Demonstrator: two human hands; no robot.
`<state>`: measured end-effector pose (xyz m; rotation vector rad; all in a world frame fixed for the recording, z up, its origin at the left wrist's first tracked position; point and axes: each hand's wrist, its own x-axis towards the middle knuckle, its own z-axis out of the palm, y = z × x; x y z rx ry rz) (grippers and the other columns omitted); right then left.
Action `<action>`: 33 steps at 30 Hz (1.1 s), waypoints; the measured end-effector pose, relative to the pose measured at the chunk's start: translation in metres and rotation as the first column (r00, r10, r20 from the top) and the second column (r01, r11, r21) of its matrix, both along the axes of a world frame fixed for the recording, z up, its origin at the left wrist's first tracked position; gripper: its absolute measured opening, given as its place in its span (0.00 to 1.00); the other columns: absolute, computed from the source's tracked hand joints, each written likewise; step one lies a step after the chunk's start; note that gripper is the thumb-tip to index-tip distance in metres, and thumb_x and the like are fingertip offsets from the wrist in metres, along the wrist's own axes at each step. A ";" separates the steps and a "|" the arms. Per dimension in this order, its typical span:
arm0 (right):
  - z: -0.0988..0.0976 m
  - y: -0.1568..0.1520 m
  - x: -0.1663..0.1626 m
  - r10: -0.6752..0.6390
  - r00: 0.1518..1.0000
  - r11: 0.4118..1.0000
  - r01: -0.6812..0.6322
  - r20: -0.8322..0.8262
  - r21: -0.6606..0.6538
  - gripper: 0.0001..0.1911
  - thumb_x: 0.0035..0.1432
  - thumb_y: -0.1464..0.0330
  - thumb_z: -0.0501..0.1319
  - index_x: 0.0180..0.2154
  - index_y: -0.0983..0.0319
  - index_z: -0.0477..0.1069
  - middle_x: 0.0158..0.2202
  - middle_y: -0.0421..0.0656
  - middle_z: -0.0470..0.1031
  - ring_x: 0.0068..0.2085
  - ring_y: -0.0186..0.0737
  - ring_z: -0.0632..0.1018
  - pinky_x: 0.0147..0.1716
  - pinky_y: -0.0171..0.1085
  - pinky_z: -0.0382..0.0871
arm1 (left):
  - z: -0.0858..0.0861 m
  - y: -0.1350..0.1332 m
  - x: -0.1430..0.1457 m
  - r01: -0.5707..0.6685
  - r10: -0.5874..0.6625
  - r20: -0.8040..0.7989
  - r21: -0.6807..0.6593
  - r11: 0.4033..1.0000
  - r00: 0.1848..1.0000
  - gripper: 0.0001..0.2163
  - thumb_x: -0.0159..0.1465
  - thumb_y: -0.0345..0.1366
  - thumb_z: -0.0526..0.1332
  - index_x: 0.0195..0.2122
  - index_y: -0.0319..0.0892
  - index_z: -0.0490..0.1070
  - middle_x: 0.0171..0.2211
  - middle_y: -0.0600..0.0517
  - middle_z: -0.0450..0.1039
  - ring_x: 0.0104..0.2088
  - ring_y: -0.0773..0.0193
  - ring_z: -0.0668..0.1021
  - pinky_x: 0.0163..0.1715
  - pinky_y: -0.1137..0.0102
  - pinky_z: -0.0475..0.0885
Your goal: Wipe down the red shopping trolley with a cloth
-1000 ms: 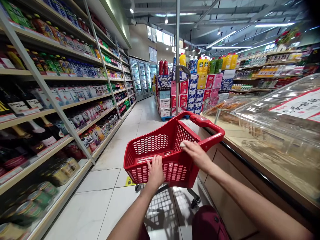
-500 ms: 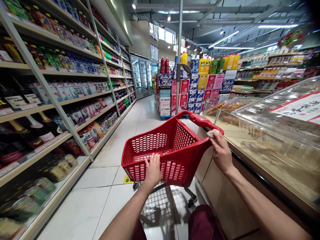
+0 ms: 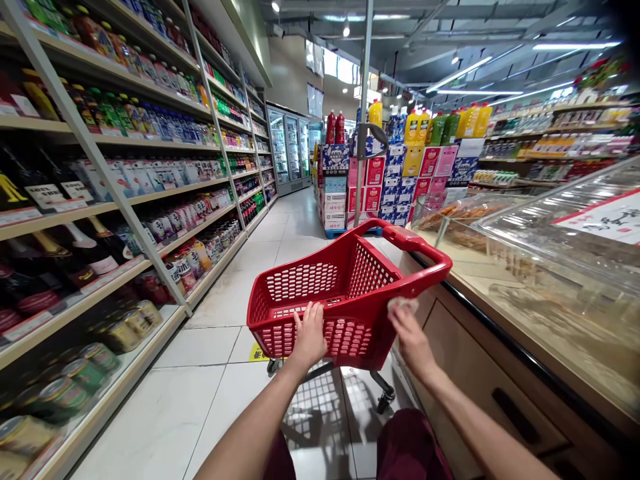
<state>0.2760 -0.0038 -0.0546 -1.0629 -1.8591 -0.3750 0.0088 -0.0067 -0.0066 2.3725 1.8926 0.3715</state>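
A red plastic shopping cart with slotted basket walls stands in front of me, turned so its handle points right. My left hand lies against the near side wall, fingers stretched up to the rim. Pinched in my right hand is a crumpled whitish cloth, partly blurred. It is at the cart's rear side, just below the handle bar. Whether the cloth touches the plastic there I cannot tell. The basket's inner floor shows in part, behind the near wall.
Drink shelves line the left side. On the right, close to the cart, runs a counter with clear plastic covers. A metal pole and stacked drink boxes stand ahead. Tiled floor runs along the shelves.
My right hand has moved down and left with the cloth, from the handle to the cart's rear side. My left hand stays on the side wall. The view has shifted slightly.
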 end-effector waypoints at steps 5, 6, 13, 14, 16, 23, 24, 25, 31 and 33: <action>-0.004 -0.005 -0.028 0.090 0.996 0.996 -0.090 -0.009 -0.020 0.30 0.57 0.77 0.48 0.59 0.51 0.49 0.60 0.39 0.54 0.60 0.44 0.55 0.57 0.51 0.56 | -0.003 -0.004 -0.001 0.004 -0.005 0.030 0.022 1.000 1.000 0.36 0.47 0.24 0.49 0.61 0.35 0.45 0.63 0.47 0.46 0.63 0.58 0.44 0.59 0.50 0.33; 0.002 -0.002 -0.032 0.056 0.997 0.998 -0.056 -0.045 0.002 0.30 0.57 0.77 0.48 0.59 0.52 0.49 0.61 0.39 0.51 0.61 0.46 0.53 0.58 0.53 0.53 | -0.003 -0.005 -0.001 0.005 -0.006 0.031 0.027 1.000 1.000 0.36 0.47 0.24 0.49 0.61 0.35 0.45 0.63 0.47 0.45 0.63 0.58 0.43 0.59 0.50 0.33; -0.012 -0.007 -0.072 0.249 0.961 0.968 -0.243 0.121 -0.064 0.29 0.58 0.75 0.50 0.59 0.51 0.48 0.57 0.39 0.61 0.59 0.41 0.59 0.54 0.44 0.63 | 0.005 -0.014 -0.023 0.082 -0.082 -0.002 -0.004 0.997 0.997 0.36 0.48 0.25 0.49 0.61 0.36 0.43 0.64 0.49 0.41 0.63 0.60 0.42 0.59 0.53 0.37; -0.012 -0.008 -0.076 0.245 0.965 0.969 -0.239 0.098 -0.069 0.29 0.58 0.75 0.50 0.59 0.52 0.48 0.58 0.40 0.59 0.59 0.42 0.58 0.56 0.45 0.61 | 0.006 -0.014 -0.032 0.053 -0.053 -0.014 0.004 0.999 0.999 0.36 0.48 0.25 0.50 0.61 0.35 0.43 0.64 0.48 0.40 0.63 0.60 0.41 0.60 0.53 0.38; -0.006 -0.006 -0.082 0.206 0.978 0.978 -0.206 0.009 -0.038 0.28 0.59 0.76 0.48 0.59 0.53 0.48 0.60 0.42 0.54 0.60 0.44 0.55 0.58 0.50 0.54 | 0.004 -0.016 -0.051 -0.063 0.064 -0.037 0.017 0.998 0.997 0.36 0.48 0.25 0.50 0.61 0.33 0.43 0.64 0.46 0.39 0.63 0.58 0.41 0.59 0.52 0.39; -0.019 -0.006 -0.129 0.346 0.932 0.938 -0.342 0.110 -0.049 0.25 0.60 0.75 0.47 0.59 0.54 0.50 0.57 0.40 0.62 0.60 0.36 0.56 0.57 0.41 0.58 | -0.011 -0.020 -0.089 -0.044 0.045 -0.048 0.014 0.999 0.998 0.35 0.47 0.21 0.50 0.60 0.34 0.47 0.63 0.45 0.44 0.63 0.59 0.43 0.60 0.56 0.42; -0.020 -0.007 -0.138 0.368 0.923 0.929 -0.361 0.111 -0.075 0.25 0.60 0.75 0.46 0.59 0.54 0.50 0.57 0.41 0.61 0.60 0.37 0.55 0.57 0.42 0.58 | -0.012 -0.021 -0.090 -0.026 0.027 -0.036 0.021 0.999 0.999 0.36 0.47 0.21 0.50 0.60 0.34 0.47 0.63 0.45 0.45 0.63 0.59 0.44 0.60 0.56 0.42; -0.018 -0.008 -0.147 0.377 0.921 0.925 -0.370 0.092 -0.089 0.26 0.60 0.75 0.46 0.59 0.55 0.50 0.58 0.42 0.59 0.61 0.39 0.54 0.58 0.45 0.56 | -0.013 -0.022 -0.091 -0.017 0.018 -0.022 0.030 0.999 1.000 0.36 0.46 0.20 0.50 0.60 0.34 0.47 0.63 0.45 0.45 0.63 0.60 0.44 0.60 0.56 0.42; -0.025 -0.004 -0.193 0.427 0.903 0.902 -0.422 0.045 -0.092 0.26 0.60 0.77 0.46 0.59 0.56 0.51 0.58 0.43 0.60 0.61 0.40 0.53 0.58 0.47 0.54 | -0.026 -0.035 -0.116 -0.193 0.189 0.069 0.068 0.979 0.980 0.36 0.46 0.19 0.49 0.60 0.30 0.45 0.63 0.42 0.41 0.63 0.58 0.42 0.60 0.55 0.43; -0.035 -0.005 -0.208 0.482 0.870 0.873 -0.469 0.103 -0.133 0.25 0.60 0.77 0.46 0.58 0.56 0.54 0.56 0.43 0.63 0.61 0.37 0.55 0.57 0.43 0.57 | -0.032 -0.039 -0.127 -0.222 0.215 0.095 0.068 0.973 0.972 0.37 0.46 0.19 0.49 0.60 0.30 0.43 0.63 0.41 0.40 0.63 0.58 0.41 0.60 0.57 0.45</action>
